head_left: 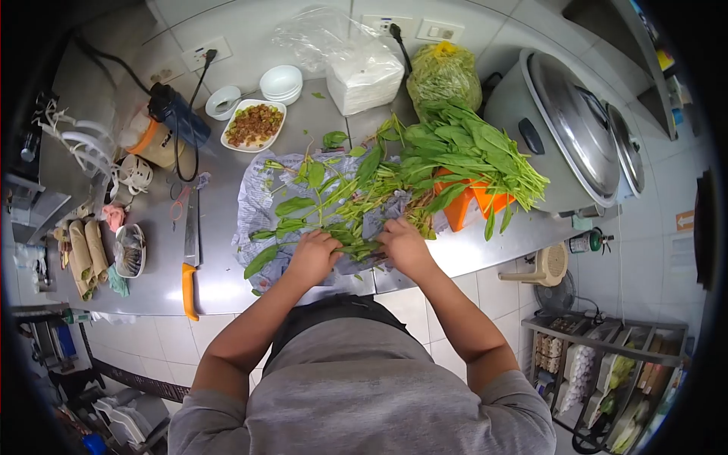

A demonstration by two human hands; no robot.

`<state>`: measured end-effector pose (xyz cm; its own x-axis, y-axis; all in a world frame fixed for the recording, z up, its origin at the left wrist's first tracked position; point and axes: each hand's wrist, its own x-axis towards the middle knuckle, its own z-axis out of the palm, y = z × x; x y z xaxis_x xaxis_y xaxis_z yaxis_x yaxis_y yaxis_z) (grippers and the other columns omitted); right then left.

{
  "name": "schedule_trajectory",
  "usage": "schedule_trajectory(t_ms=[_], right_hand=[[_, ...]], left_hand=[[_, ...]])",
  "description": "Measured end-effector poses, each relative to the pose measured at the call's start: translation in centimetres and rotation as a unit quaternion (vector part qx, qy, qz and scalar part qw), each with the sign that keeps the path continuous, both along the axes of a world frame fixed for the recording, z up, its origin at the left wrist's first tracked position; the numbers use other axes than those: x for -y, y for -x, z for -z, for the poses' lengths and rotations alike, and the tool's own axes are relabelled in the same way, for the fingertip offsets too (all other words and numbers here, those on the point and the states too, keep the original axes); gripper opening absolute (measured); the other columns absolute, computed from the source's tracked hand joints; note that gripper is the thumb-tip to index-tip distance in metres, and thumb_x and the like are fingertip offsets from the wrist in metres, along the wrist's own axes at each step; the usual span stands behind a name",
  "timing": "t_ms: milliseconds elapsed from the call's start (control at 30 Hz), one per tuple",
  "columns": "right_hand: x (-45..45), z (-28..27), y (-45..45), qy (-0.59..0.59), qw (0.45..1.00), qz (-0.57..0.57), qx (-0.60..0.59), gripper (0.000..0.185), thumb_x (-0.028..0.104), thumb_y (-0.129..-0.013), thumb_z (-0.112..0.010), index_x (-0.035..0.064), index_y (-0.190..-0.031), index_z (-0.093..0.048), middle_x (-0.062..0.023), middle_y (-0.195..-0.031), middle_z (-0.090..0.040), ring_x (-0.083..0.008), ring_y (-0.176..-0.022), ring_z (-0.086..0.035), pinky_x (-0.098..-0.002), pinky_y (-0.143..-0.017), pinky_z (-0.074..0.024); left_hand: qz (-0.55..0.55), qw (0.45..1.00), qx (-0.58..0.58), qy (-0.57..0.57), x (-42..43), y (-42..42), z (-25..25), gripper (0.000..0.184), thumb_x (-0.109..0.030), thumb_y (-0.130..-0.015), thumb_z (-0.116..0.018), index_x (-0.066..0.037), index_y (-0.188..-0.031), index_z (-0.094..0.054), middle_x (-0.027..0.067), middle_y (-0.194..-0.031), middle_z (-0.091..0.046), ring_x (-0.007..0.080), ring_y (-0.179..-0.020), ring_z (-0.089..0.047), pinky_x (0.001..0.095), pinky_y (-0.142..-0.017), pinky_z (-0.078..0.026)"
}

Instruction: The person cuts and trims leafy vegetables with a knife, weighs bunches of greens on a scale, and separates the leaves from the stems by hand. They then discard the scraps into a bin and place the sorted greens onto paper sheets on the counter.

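Observation:
Leafy green stalks (353, 201) lie loose over crumpled printed paper (254, 189) on the steel counter. At the paper's front edge, my left hand (315, 255) has its fingers curled on some of the greens. My right hand (406, 246) is closed at the other end of the same small bunch, close to a crumpled grey piece of paper (383, 214). Leaves show between the two hands; the fingertips are partly hidden. A larger pile of long-stemmed greens (478, 152) rests on an orange plastic container (459, 205) to the right.
An orange-handled knife (190, 258) lies left of the paper. Behind are a dish of chopped food (255, 127), stacked white bowls (281, 82), a packet of white napkins (365, 83) and a bag of greens (447, 80). A large lidded pot (523, 106) stands right.

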<state>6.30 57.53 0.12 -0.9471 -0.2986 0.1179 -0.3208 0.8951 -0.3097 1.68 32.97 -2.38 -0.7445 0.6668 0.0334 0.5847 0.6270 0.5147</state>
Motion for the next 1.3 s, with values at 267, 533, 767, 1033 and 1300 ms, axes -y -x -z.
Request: schedule_trajectory(t_ms=[267, 533, 767, 1033, 1300], right_hand=[[0.8, -2.9, 2.0, 0.016, 0.999, 0.039, 0.001, 0.005, 0.01, -0.075, -0.069, 0.0071, -0.079, -0.07, -0.0087, -0.085, -0.064, -0.0319, -0.087, -0.059, -0.0444, -0.086, -0.0457], [4.0, -1.3, 2.9, 0.076, 0.996, 0.038, 0.005, 0.008, 0.013, -0.076, -0.069, 0.006, -0.081, -0.068, -0.0105, -0.084, -0.063, -0.0338, -0.09, -0.06, -0.0458, -0.084, -0.0469], [2.9, -2.1, 3.2, 0.13, 0.991, 0.04, -0.005, 0.012, 0.006, -0.076, -0.066, 0.0057, -0.088, -0.068, -0.0133, -0.087, -0.063, -0.0346, -0.092, -0.06, -0.0435, -0.082, -0.0482], [10.5, -2.8, 9.1, 0.189, 0.977, -0.085, -0.056, 0.018, 0.001, -0.078, -0.063, 0.0044, -0.096, -0.067, -0.0134, -0.092, -0.065, -0.0348, -0.092, -0.06, -0.0431, -0.084, -0.0483], [13.9, -0.4, 14.7, 0.224, 0.971, -0.063, -0.051, 0.014, 0.004, -0.082, -0.062, 0.0032, -0.094, -0.068, -0.0158, -0.09, -0.067, -0.0341, -0.087, -0.061, -0.0407, -0.081, -0.0489]], left_hand=[[-0.097, 0.98, 0.022, -0.173, 1.9, 2.4, -2.1, 0.016, -0.015, -0.082, -0.071, -0.001, -0.089, -0.071, 0.0135, -0.087, -0.068, 0.0347, -0.084, -0.063, 0.0413, -0.078, -0.049], [-0.297, 0.899, 0.199, -0.252, 5.5, 3.9, -3.5, 0.019, -0.011, -0.082, -0.074, 0.001, -0.096, -0.072, 0.0135, -0.085, -0.071, 0.0192, -0.074, -0.066, 0.0296, -0.068, -0.051], [-0.359, 0.917, 0.039, -0.168, 13.0, 2.4, -4.4, 0.014, -0.01, -0.078, -0.075, -0.001, -0.088, -0.072, 0.0121, -0.08, -0.068, 0.0239, -0.072, -0.065, 0.0336, -0.068, -0.051], [-0.244, 0.968, -0.052, 0.023, 13.1, -1.9, -1.5, 0.021, -0.015, -0.068, -0.08, -0.002, -0.082, -0.071, 0.0116, -0.084, -0.065, 0.0332, -0.087, -0.062, 0.0425, -0.079, -0.049], [-0.272, 0.958, -0.079, -0.05, 14.8, -1.6, -6.2, 0.012, -0.011, -0.074, -0.075, -0.003, -0.083, -0.072, 0.0113, -0.085, -0.068, 0.0329, -0.084, -0.063, 0.0406, -0.078, -0.049]])
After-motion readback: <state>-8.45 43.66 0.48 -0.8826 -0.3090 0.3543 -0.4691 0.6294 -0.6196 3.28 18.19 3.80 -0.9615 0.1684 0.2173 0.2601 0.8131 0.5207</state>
